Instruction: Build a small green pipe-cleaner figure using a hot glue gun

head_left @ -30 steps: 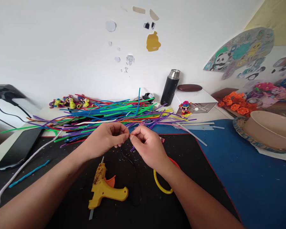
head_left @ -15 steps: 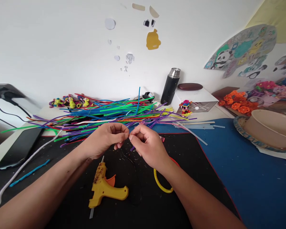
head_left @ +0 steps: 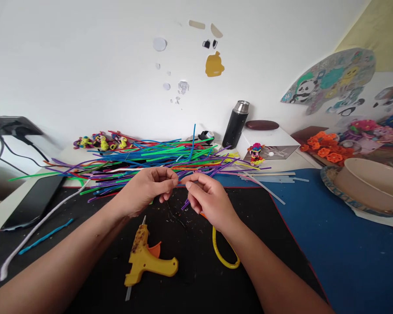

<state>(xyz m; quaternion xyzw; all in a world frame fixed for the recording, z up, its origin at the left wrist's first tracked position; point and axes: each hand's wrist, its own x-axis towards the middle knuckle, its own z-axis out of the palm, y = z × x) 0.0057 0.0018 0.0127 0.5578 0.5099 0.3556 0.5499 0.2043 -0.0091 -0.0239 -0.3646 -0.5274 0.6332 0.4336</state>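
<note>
Above the black mat (head_left: 94, 270), my left hand (head_left: 152, 185) is closed in a pinch, and whatever lies between its fingertips is too small to make out. My right hand (head_left: 209, 198) faces it with thumb and index finger close together and the other fingers curled; I cannot make out anything in it. A small gap separates the two sets of fingertips. Behind both hands lies a heap of coloured pipe cleaners (head_left: 163, 152). A yellow glue gun (head_left: 150, 260) rests below my left hand. Partly under my right wrist is a yellow loop-shaped handle (head_left: 221, 255).
A blue twisted pipe cleaner (head_left: 46, 237), a white cord (head_left: 36, 231) and a black phone (head_left: 34, 203) lie at left. Clear glue sticks (head_left: 271, 178) lie right of the heap. Behind stand a black thermos (head_left: 235, 126) and a small figure (head_left: 256, 152). A beige bowl (head_left: 373, 181) is far right.
My right fingertips have moved slightly away from my left ones, which they touched before. My left hand keeps its pinch. The whole view has shifted a little.
</note>
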